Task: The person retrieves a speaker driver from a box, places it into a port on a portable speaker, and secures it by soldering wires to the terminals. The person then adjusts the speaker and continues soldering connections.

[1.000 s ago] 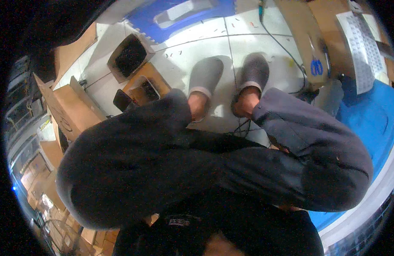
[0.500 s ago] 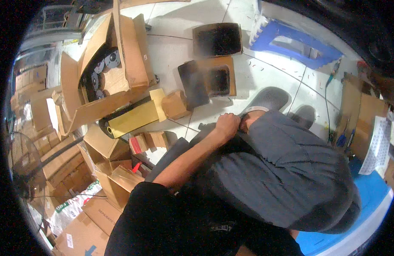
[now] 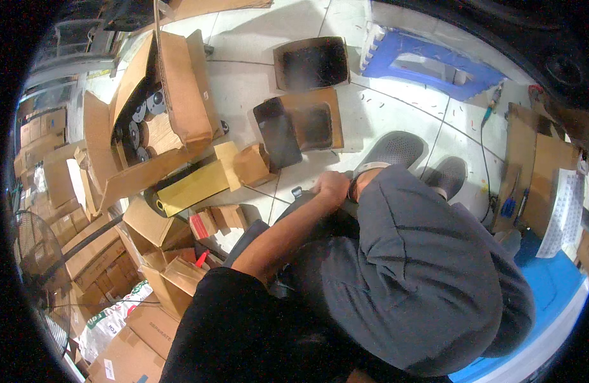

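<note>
My left hand [image 3: 333,186] is closed, its fingers curled beside my ankle, just below the strap of a dark grey clog [image 3: 396,152]. Something dark shows between the hand and the ankle, and what the fingers hold is hidden. My leg in grey trousers [image 3: 428,268] lies bent across the right of the view. My right hand does not show. Beyond my left hand, a black panel [image 3: 278,134] leans by a cardboard piece with a dark centre [image 3: 317,124]. A similar dark-centred cardboard piece [image 3: 312,62] lies farther off.
At left stands an open carton [image 3: 189,96] with round grey discs inside. Near it lie a yellow box [image 3: 192,189] and smaller cartons [image 3: 227,220]. A fan [image 3: 39,255] is at far left. A blue plastic frame [image 3: 428,60] and a cable [image 3: 483,153] are at right.
The view has shifted slightly, so floor items sit a little farther left. The bent leg's trousers have moved, and more of the second clog shows. My left hand stays closed by the ankle.
</note>
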`<act>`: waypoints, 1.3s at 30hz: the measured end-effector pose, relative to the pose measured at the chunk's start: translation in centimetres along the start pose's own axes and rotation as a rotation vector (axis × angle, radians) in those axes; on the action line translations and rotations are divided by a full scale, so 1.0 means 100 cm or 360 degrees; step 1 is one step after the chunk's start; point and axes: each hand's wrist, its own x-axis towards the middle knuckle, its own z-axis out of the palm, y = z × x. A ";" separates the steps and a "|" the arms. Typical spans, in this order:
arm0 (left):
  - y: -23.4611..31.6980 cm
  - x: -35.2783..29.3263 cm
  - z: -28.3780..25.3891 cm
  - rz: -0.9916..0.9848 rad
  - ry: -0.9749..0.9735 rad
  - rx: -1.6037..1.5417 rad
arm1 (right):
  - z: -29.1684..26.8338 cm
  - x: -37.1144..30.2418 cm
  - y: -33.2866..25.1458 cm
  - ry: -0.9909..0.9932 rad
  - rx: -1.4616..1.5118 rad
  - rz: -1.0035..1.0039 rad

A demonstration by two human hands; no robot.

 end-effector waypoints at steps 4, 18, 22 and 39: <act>-0.016 0.014 0.005 0.0397 0.0204 0.0092 | -0.001 0.004 -0.001 0.0007 0.0011 -0.0017; -0.067 -0.112 -0.103 0.0787 0.0684 -0.0473 | -0.011 -0.014 0.022 0.0458 0.0304 0.0153; -0.065 -0.153 -0.131 0.0578 0.0787 -0.0637 | -0.023 -0.035 0.046 0.0663 0.0377 0.0313; -0.058 -0.238 -0.194 0.0369 0.1294 -0.0869 | -0.019 -0.030 0.077 0.0949 0.0510 0.0459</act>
